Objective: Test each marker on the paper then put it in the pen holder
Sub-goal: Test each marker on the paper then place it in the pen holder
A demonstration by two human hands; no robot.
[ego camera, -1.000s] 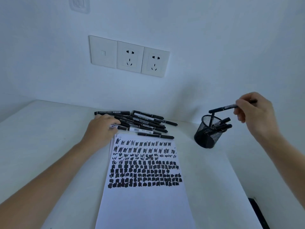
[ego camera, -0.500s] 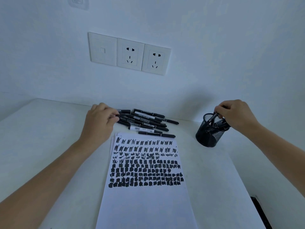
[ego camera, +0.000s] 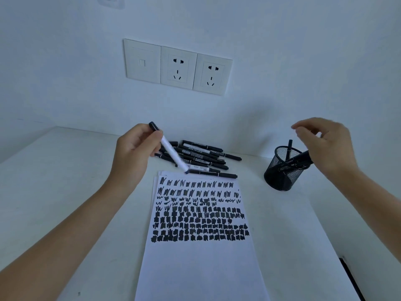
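Nearest, a stack of white paper (ego camera: 201, 257) lies lengthwise on the white table (ego camera: 54, 181); rows of black test scribbles cover its far half. Above the paper's far left corner, the left hand (ego camera: 132, 153) is raised off the table and grips one marker (ego camera: 171, 154) between thumb and curled fingers. The marker has a white barrel, its black end sticks up past the fingers, and its lower end angles down toward the paper's far edge. To the right, the black mesh pen holder (ego camera: 280, 177) stands upright beside the paper, not touching it, with several black markers (ego camera: 298, 159) leaning inside. The right hand (ego camera: 325, 144) hovers just above the holder, motion-blurred, fingers loosely bent and holding nothing. Along the paper's far edge lies a pile of black markers (ego camera: 201, 156). On the wall behind, three white socket plates (ego camera: 178, 68) sit side by side.
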